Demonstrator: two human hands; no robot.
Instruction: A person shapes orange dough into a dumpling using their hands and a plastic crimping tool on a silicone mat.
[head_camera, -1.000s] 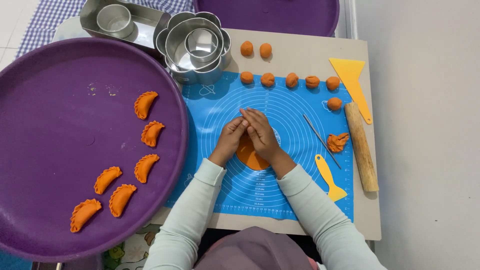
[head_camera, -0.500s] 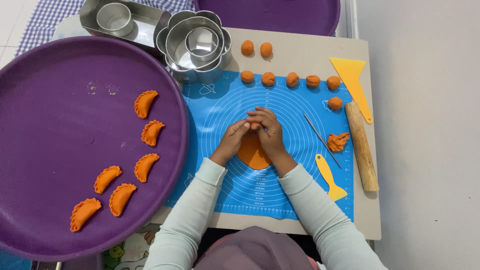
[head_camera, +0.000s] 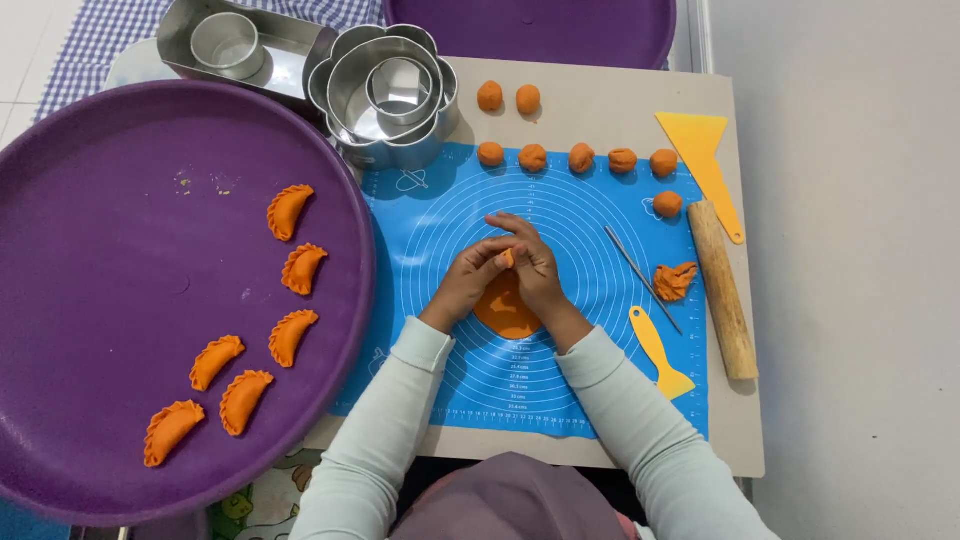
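A: What is sitting under the hands?
B: An orange dough piece (head_camera: 505, 305), lying on the blue mat (head_camera: 590, 380). The left hand (head_camera: 468, 282) and right hand (head_camera: 530, 262) are pressing together, fingertips pinching its top edge.
A: And around them?
B: A rolling pin (head_camera: 723, 290) is lying well right of the right hand; the purple tray (head_camera: 90, 280) of folded pastries is sitting left of the left hand.

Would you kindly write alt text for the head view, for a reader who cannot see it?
A person's left hand and right hand pinch an orange dough piece over a blue baking mat. Six crimped orange pastries lie on a purple round tray at left; dough balls, a rolling pin and metal cutters surround the mat.
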